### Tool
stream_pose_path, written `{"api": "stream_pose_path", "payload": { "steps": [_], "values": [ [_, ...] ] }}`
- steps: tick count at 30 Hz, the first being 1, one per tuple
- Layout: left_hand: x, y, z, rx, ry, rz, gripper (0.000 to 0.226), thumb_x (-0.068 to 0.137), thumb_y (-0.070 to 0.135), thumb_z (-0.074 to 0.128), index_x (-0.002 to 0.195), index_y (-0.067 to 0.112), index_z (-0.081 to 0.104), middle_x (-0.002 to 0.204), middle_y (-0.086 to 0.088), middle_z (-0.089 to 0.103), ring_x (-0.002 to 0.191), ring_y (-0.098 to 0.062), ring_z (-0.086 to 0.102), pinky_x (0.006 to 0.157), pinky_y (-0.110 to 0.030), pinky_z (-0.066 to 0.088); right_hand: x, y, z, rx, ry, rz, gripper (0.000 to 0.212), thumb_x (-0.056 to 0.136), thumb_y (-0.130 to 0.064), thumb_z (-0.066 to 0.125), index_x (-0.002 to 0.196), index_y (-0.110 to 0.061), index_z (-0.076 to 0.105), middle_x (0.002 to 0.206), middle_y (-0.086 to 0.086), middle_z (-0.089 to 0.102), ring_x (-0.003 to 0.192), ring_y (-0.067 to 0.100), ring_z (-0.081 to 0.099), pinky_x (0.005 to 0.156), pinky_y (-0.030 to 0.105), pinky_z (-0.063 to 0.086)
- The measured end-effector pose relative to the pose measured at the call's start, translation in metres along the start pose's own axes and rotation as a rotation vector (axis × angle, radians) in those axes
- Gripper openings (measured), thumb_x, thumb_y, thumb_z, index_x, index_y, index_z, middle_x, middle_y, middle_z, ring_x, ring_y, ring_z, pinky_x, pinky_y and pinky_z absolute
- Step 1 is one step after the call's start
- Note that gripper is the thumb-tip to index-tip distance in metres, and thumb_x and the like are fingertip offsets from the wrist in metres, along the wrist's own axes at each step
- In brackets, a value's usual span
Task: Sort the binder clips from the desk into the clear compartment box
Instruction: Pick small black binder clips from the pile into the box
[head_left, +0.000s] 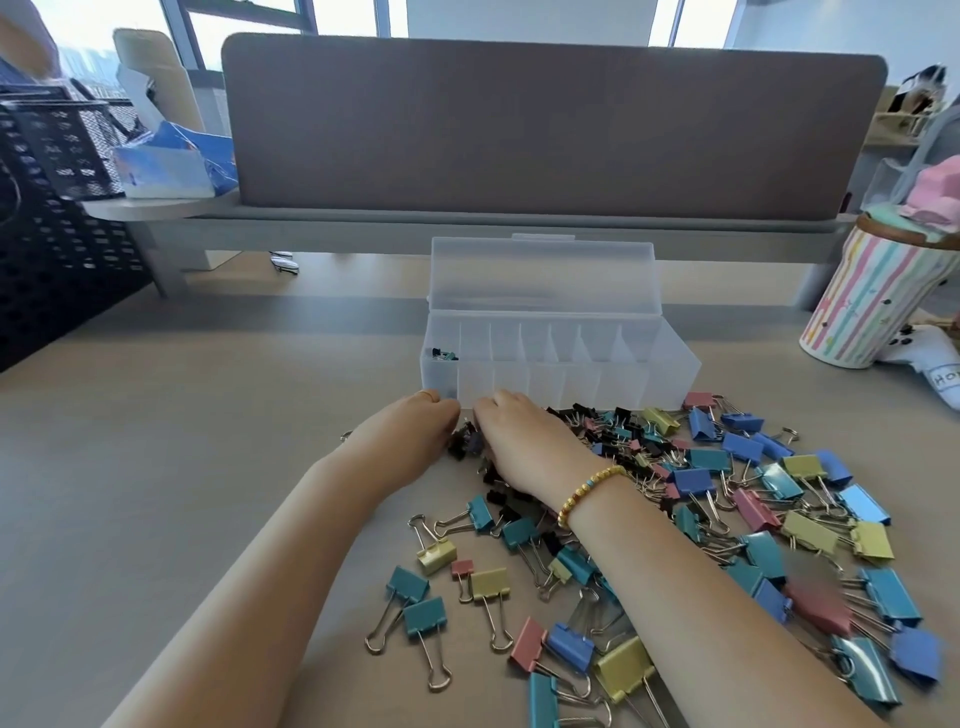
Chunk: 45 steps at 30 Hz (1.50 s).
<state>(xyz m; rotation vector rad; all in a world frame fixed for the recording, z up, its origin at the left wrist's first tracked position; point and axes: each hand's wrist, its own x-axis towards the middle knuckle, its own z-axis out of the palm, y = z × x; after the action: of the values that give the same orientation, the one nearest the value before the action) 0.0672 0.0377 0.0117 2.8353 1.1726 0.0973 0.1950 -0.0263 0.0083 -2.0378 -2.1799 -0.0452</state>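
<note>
Nearest the desk's (156, 467) front edge, right of centre, lie the large clips (423, 616), teal, yellow, pink and blue, wire handles splayed. The heap runs back and rightward toward the box (649, 374), with small black clips (509, 499) thickest around the right wrist and its bead bracelet (589, 491).

Further in, both hands meet just in front of the box's left front corner. The left hand (410, 421) has its fingers curled toward a small knot of black clips (462, 441); the right hand (519, 441) lies knuckles-up over the same knot, fingertips hidden. Whether either hand has actually pinched a clip cannot be told.

Beyond them the box stands open, lid up, a row of compartments across. Only the leftmost one holds anything: a few small dark clips (441, 355).

The clips look light and rigid, painted steel with slick faces. The loops snag on one another, so a lifted clip may drag neighbours. I judge the best hold is a pinch across the folded body, not the handles, which swing.

At the far edge are a grey divider (550, 124), a black mesh basket (57, 208) on the left and a striped cup (872, 301) on the right.
</note>
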Motion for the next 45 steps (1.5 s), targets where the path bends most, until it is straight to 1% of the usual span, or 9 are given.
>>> {"api": "stream_pose_path", "payload": {
  "steps": [9, 13, 16, 20, 25, 31, 34, 37, 45],
  "values": [
    [-0.007, -0.009, -0.014, -0.239, -0.115, -0.064, 0.045, 0.089, 0.039, 0.056, 0.128, 0.021, 0.044, 0.128, -0.004, 0.046, 0.113, -0.02, 0.048, 0.097, -0.029, 0.038, 0.006, 0.008, -0.014, 0.564, 0.027, 0.322, 0.016, 0.099, -0.018, 0.043, 0.105, -0.009, 0.055, 0.093, -0.003, 0.054, 0.077, 0.007, 0.049, 0.056, 0.012, 0.032],
    [-0.011, -0.017, -0.02, -0.214, -0.341, -0.064, 0.06, 0.085, 0.039, 0.062, 0.137, 0.028, 0.034, 0.137, -0.001, 0.036, 0.123, -0.018, 0.042, 0.106, -0.031, 0.033, 0.007, 0.014, -0.022, 1.255, 0.018, 0.526, 0.016, 0.098, -0.013, 0.044, 0.102, -0.006, 0.058, 0.08, 0.0, 0.054, 0.066, 0.009, 0.049, 0.053, 0.019, 0.039],
    [-0.01, -0.016, -0.018, -0.203, -0.306, -0.062, 0.049, 0.087, 0.028, 0.062, 0.132, 0.023, 0.042, 0.132, -0.002, 0.041, 0.117, -0.017, 0.047, 0.101, -0.027, 0.036, 0.006, 0.015, -0.028, 1.883, -0.057, 0.646, 0.019, 0.099, -0.008, 0.037, 0.088, -0.005, 0.053, 0.074, 0.007, 0.05, 0.061, 0.013, 0.048, 0.041, 0.017, 0.042],
    [-0.007, -0.009, -0.015, -0.149, -0.184, -0.047, 0.03, 0.091, 0.018, 0.054, 0.12, 0.015, 0.051, 0.12, -0.005, 0.05, 0.107, -0.02, 0.051, 0.091, -0.025, 0.038, 0.004, 0.015, -0.031, 2.087, -0.059, 0.717, 0.024, 0.1, -0.019, 0.036, 0.085, -0.005, 0.048, 0.074, 0.009, 0.048, 0.059, 0.015, 0.048, 0.037, 0.015, 0.039],
    [-0.005, 0.002, -0.005, -0.064, -0.084, 0.0, 0.03, 0.09, 0.009, 0.044, 0.12, 0.009, 0.047, 0.121, -0.008, 0.049, 0.106, -0.023, 0.05, 0.084, -0.024, 0.036, 0.005, 0.015, -0.03, 2.091, -0.025, 0.715, 0.027, 0.1, -0.019, 0.039, 0.079, -0.005, 0.049, 0.072, 0.008, 0.045, 0.057, 0.014, 0.044, 0.034, 0.014, 0.033],
    [-0.004, -0.004, -0.011, -0.347, 0.056, -0.001, 0.026, 0.092, 0.018, 0.05, 0.118, 0.016, 0.052, 0.102, 0.003, 0.05, 0.091, -0.01, 0.05, 0.083, -0.021, 0.04, 0.005, 0.019, -0.027, 2.037, -0.024, 0.708, 0.027, 0.099, -0.019, 0.042, 0.074, -0.01, 0.044, 0.06, 0.001, 0.04, 0.043, 0.008, 0.037, 0.029, 0.014, 0.025],
    [-0.009, -0.017, -0.02, -0.335, -0.093, -0.008, 0.038, 0.089, 0.026, 0.057, 0.125, 0.024, 0.048, 0.11, 0.004, 0.048, 0.102, -0.011, 0.051, 0.09, -0.022, 0.039, -0.001, 0.021, -0.032, 1.384, -0.057, 0.571, 0.023, 0.097, -0.025, 0.047, 0.08, -0.011, 0.054, 0.054, -0.004, 0.04, 0.036, 0.005, 0.033, 0.031, 0.014, 0.022],
    [-0.013, -0.02, -0.022, -0.221, -0.3, -0.037, 0.057, 0.085, 0.031, 0.064, 0.136, 0.03, 0.038, 0.124, 0.003, 0.043, 0.113, -0.013, 0.048, 0.1, -0.027, 0.036, -0.004, 0.015, -0.035, 0.621, -0.135, 0.363, 0.023, 0.095, -0.031, 0.051, 0.104, -0.012, 0.059, 0.089, 0.006, 0.061, 0.07, 0.014, 0.058, 0.051, 0.019, 0.035],
    [-0.004, -0.003, -0.01, -0.188, -0.129, -0.005, 0.034, 0.093, 0.021, 0.051, 0.128, 0.021, 0.052, 0.12, -0.004, 0.047, 0.103, -0.019, 0.052, 0.091, -0.025, 0.038, -0.002, 0.003, -0.018, 0.192, -0.334, 0.22, 0.063, 0.087, -0.051, 0.055, 0.136, -0.015, 0.039, 0.132, 0.007, 0.053, 0.115, 0.025, 0.053, 0.09, 0.035, 0.045]
  ]
}}
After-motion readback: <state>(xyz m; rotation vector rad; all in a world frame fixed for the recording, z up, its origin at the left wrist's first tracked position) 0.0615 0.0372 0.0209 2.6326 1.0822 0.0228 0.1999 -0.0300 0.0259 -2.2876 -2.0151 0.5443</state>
